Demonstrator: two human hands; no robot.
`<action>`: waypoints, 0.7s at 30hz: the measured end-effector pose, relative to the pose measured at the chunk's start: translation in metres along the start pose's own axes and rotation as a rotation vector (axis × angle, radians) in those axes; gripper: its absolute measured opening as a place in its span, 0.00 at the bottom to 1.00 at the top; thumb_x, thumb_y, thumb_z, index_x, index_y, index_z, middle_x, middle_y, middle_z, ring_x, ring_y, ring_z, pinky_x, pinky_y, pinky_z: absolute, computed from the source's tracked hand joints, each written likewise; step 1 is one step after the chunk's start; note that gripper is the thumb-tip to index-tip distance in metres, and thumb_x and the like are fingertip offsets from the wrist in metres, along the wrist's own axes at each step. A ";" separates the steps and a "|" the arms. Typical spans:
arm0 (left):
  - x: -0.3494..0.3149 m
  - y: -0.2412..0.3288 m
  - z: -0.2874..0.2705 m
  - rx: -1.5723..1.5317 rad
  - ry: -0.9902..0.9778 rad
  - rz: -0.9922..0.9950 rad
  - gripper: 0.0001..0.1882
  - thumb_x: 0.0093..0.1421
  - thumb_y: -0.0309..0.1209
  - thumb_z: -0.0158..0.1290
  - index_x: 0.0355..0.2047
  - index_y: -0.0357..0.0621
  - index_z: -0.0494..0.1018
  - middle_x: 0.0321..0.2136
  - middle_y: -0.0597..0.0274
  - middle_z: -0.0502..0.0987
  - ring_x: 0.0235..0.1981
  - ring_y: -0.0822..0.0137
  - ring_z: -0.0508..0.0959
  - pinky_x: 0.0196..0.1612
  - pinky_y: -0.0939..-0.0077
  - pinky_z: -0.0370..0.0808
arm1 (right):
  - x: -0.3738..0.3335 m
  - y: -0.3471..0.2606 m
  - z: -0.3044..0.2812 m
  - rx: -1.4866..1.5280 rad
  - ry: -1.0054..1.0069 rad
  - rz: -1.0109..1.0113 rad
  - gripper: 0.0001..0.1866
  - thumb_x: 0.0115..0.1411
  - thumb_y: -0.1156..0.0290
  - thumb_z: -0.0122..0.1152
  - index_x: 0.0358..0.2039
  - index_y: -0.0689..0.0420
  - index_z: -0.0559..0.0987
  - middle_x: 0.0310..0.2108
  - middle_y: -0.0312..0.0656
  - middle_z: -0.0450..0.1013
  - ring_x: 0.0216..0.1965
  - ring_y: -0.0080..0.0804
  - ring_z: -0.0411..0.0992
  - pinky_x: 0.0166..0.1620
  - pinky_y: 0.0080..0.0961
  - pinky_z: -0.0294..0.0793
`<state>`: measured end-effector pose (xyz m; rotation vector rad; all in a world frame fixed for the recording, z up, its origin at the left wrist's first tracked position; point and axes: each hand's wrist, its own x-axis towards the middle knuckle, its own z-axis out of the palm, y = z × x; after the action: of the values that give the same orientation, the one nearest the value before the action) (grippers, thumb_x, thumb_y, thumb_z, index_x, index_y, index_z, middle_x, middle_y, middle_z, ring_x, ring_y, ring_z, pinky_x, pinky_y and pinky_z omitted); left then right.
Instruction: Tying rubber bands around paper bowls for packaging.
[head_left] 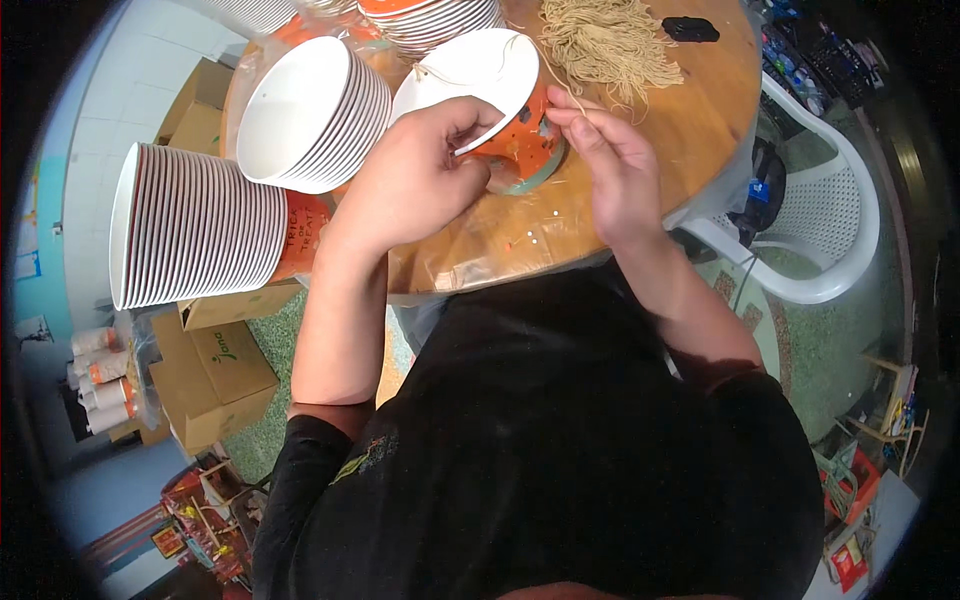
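Note:
A paper bucket (532, 138), orange with dark printed shapes outside and white inside, lies tilted on the table in front of me. My left hand (425, 172) is closed on its near rim, thumb outside and fingers partly hidden inside. A thin beige string (562, 78) runs from the bucket's white interior over its far rim to the right side. There my right hand (612, 165) pinches the string between thumb and forefinger, close against the bucket's orange wall. Beyond the bucket lies a loose bundle of the same string (605, 45).
Nested paper buckets lie to the left in a long stack (200, 225) and a shorter stack (320, 115); another stack (430, 25) stands at the back. A black phone-like object (691, 29) rests on the round wooden table (690, 130). Right is a white plastic chair (825, 200); lower left, cardboard boxes (215, 385).

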<state>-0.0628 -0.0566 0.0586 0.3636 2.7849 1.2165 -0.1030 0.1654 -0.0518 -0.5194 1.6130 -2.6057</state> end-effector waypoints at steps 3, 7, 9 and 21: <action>0.003 0.004 0.012 0.026 0.057 0.026 0.18 0.64 0.17 0.59 0.55 0.32 0.80 0.43 0.56 0.88 0.45 0.70 0.86 0.50 0.71 0.84 | -0.008 0.007 0.003 -0.087 -0.033 -0.117 0.16 0.82 0.68 0.60 0.56 0.67 0.88 0.66 0.53 0.78 0.72 0.37 0.72 0.74 0.33 0.68; 0.005 0.005 0.028 0.102 0.120 0.017 0.11 0.61 0.19 0.62 0.45 0.32 0.81 0.36 0.57 0.86 0.40 0.72 0.84 0.46 0.71 0.83 | -0.018 0.017 0.010 -0.042 0.048 -0.114 0.15 0.81 0.70 0.61 0.55 0.68 0.88 0.66 0.54 0.78 0.73 0.38 0.71 0.74 0.33 0.67; 0.007 0.003 0.027 0.134 0.093 -0.027 0.10 0.60 0.22 0.64 0.41 0.33 0.79 0.33 0.58 0.83 0.37 0.73 0.82 0.44 0.71 0.81 | -0.020 0.020 0.010 -0.013 0.076 -0.100 0.15 0.81 0.70 0.61 0.54 0.68 0.88 0.66 0.55 0.78 0.73 0.39 0.71 0.74 0.33 0.67; 0.021 -0.004 0.021 0.238 -0.055 0.150 0.13 0.57 0.26 0.68 0.38 0.37 0.75 0.30 0.53 0.79 0.30 0.62 0.77 0.38 0.65 0.78 | -0.025 0.033 0.008 0.055 0.201 0.021 0.14 0.81 0.68 0.63 0.51 0.67 0.88 0.55 0.48 0.84 0.63 0.31 0.76 0.70 0.32 0.70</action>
<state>-0.0800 -0.0387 0.0420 0.6230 2.9044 0.8838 -0.0814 0.1483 -0.0835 -0.2431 1.5819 -2.7551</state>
